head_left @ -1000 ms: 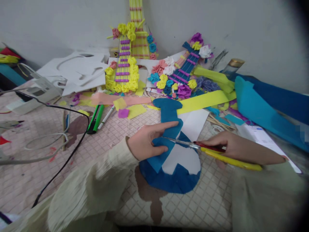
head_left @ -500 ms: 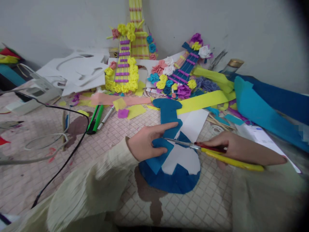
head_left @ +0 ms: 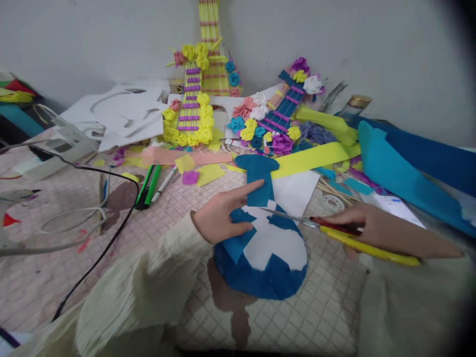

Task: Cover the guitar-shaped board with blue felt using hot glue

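Observation:
A guitar-shaped cutout [head_left: 262, 171] lies on the table, partly covered in dark blue paper, with white board [head_left: 286, 245] bare across its body. My left hand [head_left: 223, 213] rests on it, index finger stretched along the neck and thumb spread over a blue paper piece [head_left: 236, 243] at the body's left side. My right hand [head_left: 357, 223] is closed around scissors [head_left: 368, 245] with yellow and red handles. Their blades point left over the cutout's waist and look nearly closed. The other fingers of my left hand are partly hidden.
Two paper guitars with crepe flowers, one yellow [head_left: 191, 109] and one blue [head_left: 284, 111], lean at the back. A green cutter knife [head_left: 148, 187] and black cable [head_left: 111, 243] lie left. Yellow paper [head_left: 316, 157], teal paper [head_left: 394, 163] and a phone [head_left: 397, 208] are right.
The scissors and right hand have moved slightly right. The blue paper at the waist now shows a gap, with white board visible there. My left index finger has shifted a little up the neck.

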`<action>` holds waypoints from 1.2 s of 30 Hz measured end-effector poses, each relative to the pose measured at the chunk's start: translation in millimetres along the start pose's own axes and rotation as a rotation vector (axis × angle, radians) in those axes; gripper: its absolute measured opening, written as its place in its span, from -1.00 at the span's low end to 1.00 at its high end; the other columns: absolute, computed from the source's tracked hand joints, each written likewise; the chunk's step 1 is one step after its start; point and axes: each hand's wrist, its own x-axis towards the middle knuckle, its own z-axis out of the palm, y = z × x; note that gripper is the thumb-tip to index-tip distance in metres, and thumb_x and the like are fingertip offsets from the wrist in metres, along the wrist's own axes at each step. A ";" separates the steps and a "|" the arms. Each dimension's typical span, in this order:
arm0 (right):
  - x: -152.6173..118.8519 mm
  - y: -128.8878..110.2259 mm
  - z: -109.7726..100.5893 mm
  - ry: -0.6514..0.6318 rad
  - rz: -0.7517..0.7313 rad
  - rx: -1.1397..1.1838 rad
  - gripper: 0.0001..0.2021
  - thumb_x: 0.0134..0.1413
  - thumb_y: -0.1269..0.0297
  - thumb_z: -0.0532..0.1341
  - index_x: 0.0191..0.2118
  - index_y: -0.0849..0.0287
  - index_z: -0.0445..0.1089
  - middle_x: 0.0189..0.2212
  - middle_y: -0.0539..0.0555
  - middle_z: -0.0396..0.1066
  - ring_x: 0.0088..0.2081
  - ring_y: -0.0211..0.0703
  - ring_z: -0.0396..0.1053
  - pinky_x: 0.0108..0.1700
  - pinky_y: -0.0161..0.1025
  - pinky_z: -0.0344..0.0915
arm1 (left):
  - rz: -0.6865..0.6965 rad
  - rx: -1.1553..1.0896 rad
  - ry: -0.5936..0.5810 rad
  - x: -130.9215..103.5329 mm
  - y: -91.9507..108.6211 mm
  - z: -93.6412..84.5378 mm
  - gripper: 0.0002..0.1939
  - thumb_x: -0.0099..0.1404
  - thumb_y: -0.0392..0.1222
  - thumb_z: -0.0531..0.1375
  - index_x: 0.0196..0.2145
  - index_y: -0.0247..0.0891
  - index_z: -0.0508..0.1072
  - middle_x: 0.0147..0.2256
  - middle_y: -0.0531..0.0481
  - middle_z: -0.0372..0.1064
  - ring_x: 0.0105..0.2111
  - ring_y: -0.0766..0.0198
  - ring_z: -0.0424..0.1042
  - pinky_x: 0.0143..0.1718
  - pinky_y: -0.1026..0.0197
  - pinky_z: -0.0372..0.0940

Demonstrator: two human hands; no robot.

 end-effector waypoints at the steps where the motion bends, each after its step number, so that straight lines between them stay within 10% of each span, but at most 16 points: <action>1: -3.3 3.8 -1.9 0.020 0.022 -0.007 -0.65 -0.34 0.17 0.34 -0.26 0.01 0.53 -0.36 -0.01 0.53 -0.36 0.00 0.42 -0.34 -0.23 0.30 | -0.001 -0.006 0.017 0.4 -0.7 -1.5 -0.24 0.04 -0.33 0.22 0.18 -0.30 0.05 0.10 -0.17 0.17 0.02 0.09 0.27 0.09 0.06 0.16; 6: -24.6 24.4 10.0 0.234 0.232 0.015 -0.56 -0.29 0.01 0.25 -0.19 0.04 0.50 -0.28 0.04 0.51 -0.23 0.18 0.41 -0.22 -0.08 0.32 | 0.003 -0.046 0.094 0.8 -3.1 -8.6 -0.20 0.03 -0.31 0.24 0.20 -0.20 0.01 0.17 -0.18 0.03 0.09 0.00 0.18 0.08 -0.03 0.14; 11: -42.7 50.0 55.1 0.429 0.491 -0.153 -0.74 -0.17 -0.03 0.09 -0.39 -0.21 0.49 -0.60 0.06 0.47 -0.44 0.24 0.42 -0.38 0.08 0.31 | 0.021 -0.174 0.101 -0.8 -2.5 -10.6 -0.16 0.03 -0.31 0.26 0.21 -0.20 -0.04 0.14 -0.24 0.08 0.03 0.03 0.26 0.07 -0.03 0.15; 19: -78.5 33.0 52.2 0.646 0.439 -0.031 -0.80 -0.22 -0.18 0.10 -0.51 -0.36 0.42 -0.34 0.09 0.49 -0.25 0.28 0.39 -0.22 0.14 0.28 | 0.045 -0.400 -0.144 -15.1 15.1 1.4 -0.18 0.04 -0.26 0.28 0.20 -0.20 0.00 0.07 -0.26 0.21 0.05 0.04 0.25 -0.05 0.07 0.28; 27: -42.0 -79.1 65.2 0.467 0.029 0.467 -0.55 0.02 -0.14 -0.07 -0.28 0.01 0.43 -0.28 0.08 0.45 -0.22 0.02 0.37 -0.24 -0.11 0.33 | -0.050 -0.140 -0.453 -33.5 40.3 25.8 -0.12 -0.18 -0.04 0.38 0.12 -0.22 0.21 -0.13 -0.15 0.42 -0.25 0.14 0.43 -0.36 0.33 0.37; 31: -19.2 -89.7 72.1 0.363 -0.192 0.633 -0.66 -0.03 -0.06 0.11 -0.42 0.13 0.36 -0.57 -0.03 0.28 -0.53 -0.25 0.22 -0.51 -0.31 0.17 | -0.078 0.040 -0.493 -40.3 41.4 15.4 -0.10 -0.18 -0.02 0.38 0.13 -0.14 0.18 -0.11 -0.05 0.41 -0.44 0.30 0.42 -0.37 0.32 0.36; 36: -3.2 -75.6 59.1 0.495 -0.229 0.807 -0.67 -0.10 -0.02 0.20 -0.41 0.19 0.38 -0.62 -0.08 0.21 -0.58 -0.34 0.12 -0.55 -0.36 0.08 | -0.001 0.184 -0.439 -34.2 38.8 -22.9 -0.33 0.00 -0.16 0.28 0.08 -0.25 0.24 -0.05 -0.15 0.36 -0.09 0.15 0.37 -0.24 0.29 0.33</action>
